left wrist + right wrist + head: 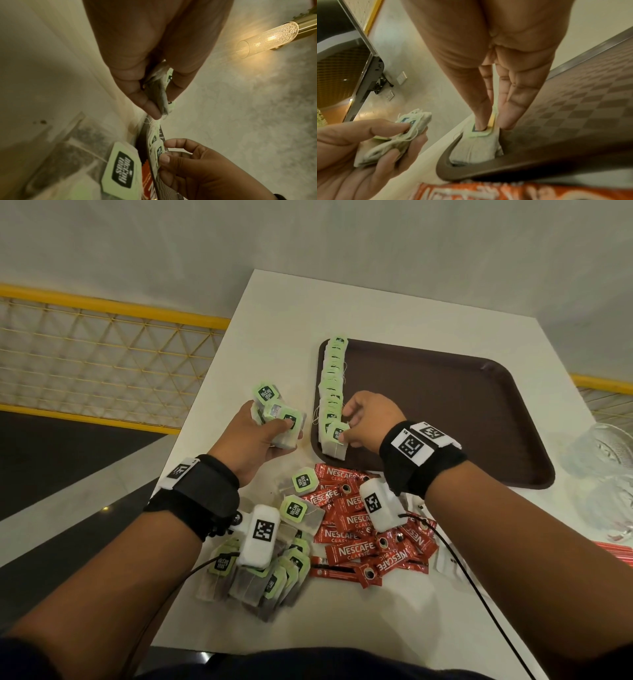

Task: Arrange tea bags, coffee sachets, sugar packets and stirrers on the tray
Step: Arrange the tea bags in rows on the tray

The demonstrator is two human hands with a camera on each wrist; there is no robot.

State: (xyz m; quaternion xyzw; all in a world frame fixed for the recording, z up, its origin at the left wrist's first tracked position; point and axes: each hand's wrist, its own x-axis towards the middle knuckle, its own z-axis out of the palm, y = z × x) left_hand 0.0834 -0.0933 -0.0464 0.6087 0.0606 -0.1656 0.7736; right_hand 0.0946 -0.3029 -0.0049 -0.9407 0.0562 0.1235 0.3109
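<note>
A pile of loose tea bags (260, 570) and red coffee sachets (363, 539) lies on the white table (274, 313), near the front edge of the brown tray (462, 405). A clear glass dish (606, 460) sits to the right. The left hand (253, 436) is held up beside the tray, fingers curled around a bunch of tea bags (279, 416). The right hand (368, 419) reaches down and pinches the nearest tea bag (337, 438) in the row (332, 378) along the tray's left side. The bags have green tags.
</note>
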